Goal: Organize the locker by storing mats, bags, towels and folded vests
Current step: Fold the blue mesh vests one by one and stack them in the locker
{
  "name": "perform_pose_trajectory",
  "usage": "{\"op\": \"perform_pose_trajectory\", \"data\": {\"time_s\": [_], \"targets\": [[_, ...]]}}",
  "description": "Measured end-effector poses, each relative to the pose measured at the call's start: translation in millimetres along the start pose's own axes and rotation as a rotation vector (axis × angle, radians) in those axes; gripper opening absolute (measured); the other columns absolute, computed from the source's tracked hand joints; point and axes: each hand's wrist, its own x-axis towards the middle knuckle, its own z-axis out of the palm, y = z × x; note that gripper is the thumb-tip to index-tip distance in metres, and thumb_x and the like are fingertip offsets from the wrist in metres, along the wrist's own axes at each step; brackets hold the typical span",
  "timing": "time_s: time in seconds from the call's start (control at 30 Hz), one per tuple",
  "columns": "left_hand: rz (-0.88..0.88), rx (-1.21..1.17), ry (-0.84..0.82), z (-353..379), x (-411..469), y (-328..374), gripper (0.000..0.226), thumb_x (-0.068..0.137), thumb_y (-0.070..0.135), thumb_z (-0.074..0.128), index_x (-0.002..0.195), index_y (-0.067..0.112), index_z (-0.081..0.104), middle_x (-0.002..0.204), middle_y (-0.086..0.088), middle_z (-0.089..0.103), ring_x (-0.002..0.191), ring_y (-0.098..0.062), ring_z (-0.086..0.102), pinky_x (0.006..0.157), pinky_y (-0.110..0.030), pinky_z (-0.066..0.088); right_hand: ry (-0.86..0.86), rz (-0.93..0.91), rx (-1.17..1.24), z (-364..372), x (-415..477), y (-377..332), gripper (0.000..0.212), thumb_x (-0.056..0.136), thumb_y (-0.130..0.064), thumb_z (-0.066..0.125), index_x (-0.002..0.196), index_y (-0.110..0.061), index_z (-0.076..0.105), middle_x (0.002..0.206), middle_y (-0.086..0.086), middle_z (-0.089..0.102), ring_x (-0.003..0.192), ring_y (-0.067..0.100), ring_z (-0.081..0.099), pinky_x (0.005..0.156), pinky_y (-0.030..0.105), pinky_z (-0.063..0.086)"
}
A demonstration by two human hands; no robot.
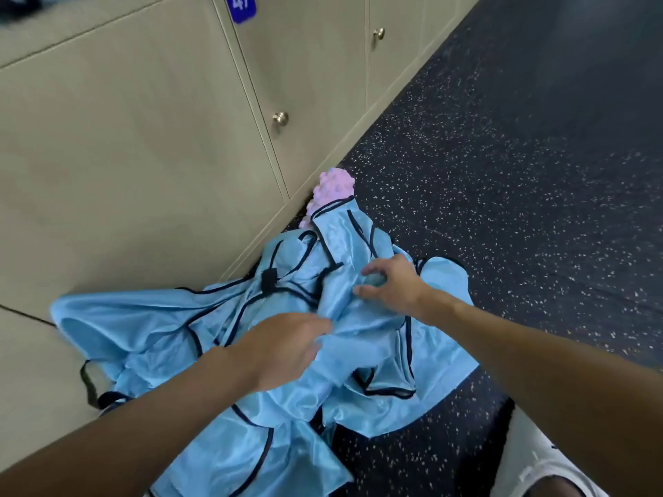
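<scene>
Vests [373,356] sprawled near-to-far beside the lockers [143,138] — right grip [396,285] pinched cloth farther off, left grip [287,347] clutched nearer.

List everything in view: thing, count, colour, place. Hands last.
vests: tangled heap, count unclear, light blue with dark trim, on floor against lockers
knobbly object: one, pink, partly under the heap's far end
lockers: several doors, beige, left
knobs: two, metal, on locker doors
number plate: one, blue, top edge
floor: dark speckled, right
white garment: one, on the person's leg, lower right
left hand: on the heap's middle, grip unclear
right hand: fingers curled round a vest fold
</scene>
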Motion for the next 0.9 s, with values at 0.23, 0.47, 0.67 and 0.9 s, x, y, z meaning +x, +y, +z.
{"op": "perform_pose_trajectory", "data": {"time_s": [0.23, 0.47, 0.67, 0.9], "targets": [[-0.176, -0.041, 0.275, -7.9, -5.3, 10.9, 0.058, 0.091, 0.048, 0.058, 0.142, 0.023, 0.046, 0.132, 0.006, 0.051, 0.124, -0.014, 0.046, 0.1, -0.031, 0.04, -0.151, 0.061, 0.16, 16.2, -35.8, -3.2, 0.072, 0.086, -0.022, 0.075, 0.145, -0.022, 0.034, 0.108, 0.002, 0.057, 0.08, 0.013, 0.06, 0.056, 0.016, 0.047], [-0.378, -0.242, 0.127, 10.3, 40.3, 16.3, 0.066, 0.086, 0.053, 0.068, 0.141, 0.021, 0.051, 0.136, -0.002, 0.061, 0.127, -0.022, 0.054, 0.109, -0.043, 0.04, -0.097, -0.065, 0.047, 15.4, -44.2, 1.5, 0.032, 0.084, -0.004, 0.062, 0.058, -0.019, 0.051, 0.056, -0.003, 0.046, 0.053, 0.011, 0.04, 0.051, 0.023, 0.033], [-0.245, -0.433, 0.391, -28.1, 36.5, 18.8, 0.029, 0.09, 0.019, 0.069, 0.064, 0.019, 0.058, 0.057, 0.007, 0.049, 0.052, -0.004, 0.042, 0.056, -0.028, 0.037, -0.093, -0.112, 0.262, -17.2, -52.3, -24.9, 0.014, 0.089, -0.011, 0.066, 0.08, -0.014, 0.056, 0.067, -0.003, 0.05, 0.058, 0.009, 0.044, 0.05, 0.018, 0.035], [-0.177, -0.44, 0.594, -149.8, -24.8, 32.4, 0.022, 0.092, 0.01, 0.066, 0.071, 0.016, 0.064, 0.058, 0.012, 0.052, 0.052, 0.001, 0.042, 0.053, -0.02, 0.036, -0.222, -0.315, 0.209, -97.5, -92.1, -131.9, 0.012, 0.084, -0.013, 0.075, 0.089, -0.009, 0.066, 0.088, 0.01, 0.058, 0.076, 0.014, 0.052, 0.067, 0.027, 0.044]]}}
